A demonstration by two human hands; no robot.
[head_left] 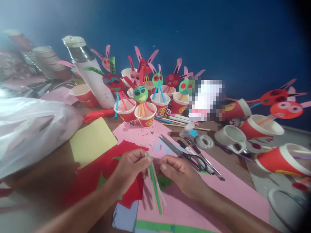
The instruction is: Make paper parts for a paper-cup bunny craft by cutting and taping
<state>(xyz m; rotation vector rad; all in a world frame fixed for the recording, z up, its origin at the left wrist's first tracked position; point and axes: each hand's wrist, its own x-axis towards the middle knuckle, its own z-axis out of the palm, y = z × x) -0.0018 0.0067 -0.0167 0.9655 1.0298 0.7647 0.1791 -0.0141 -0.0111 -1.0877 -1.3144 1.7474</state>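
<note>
My left hand [134,165] is closed in a pinch around the upper ends of several thin straws [156,191], one bright green and the others whitish. Their lower ends fan out over the pink paper [194,200]. Close beside it is my right hand [178,174], thumb and fingers pressed together; whatever they may hold is hidden. Under the left wrist lies cut red paper [97,178]. Black-handled scissors [184,153] rest just beyond my right hand, with several pens [204,157] alongside.
Paper cups [145,118] holding paper-faced figures [141,94] on straws stand at the back. More cups [264,127], a white mug [230,137] and a tape roll [204,141] are on the right. On the left are a white plastic bag [34,129], yellow paper [93,140] and a flask [92,74].
</note>
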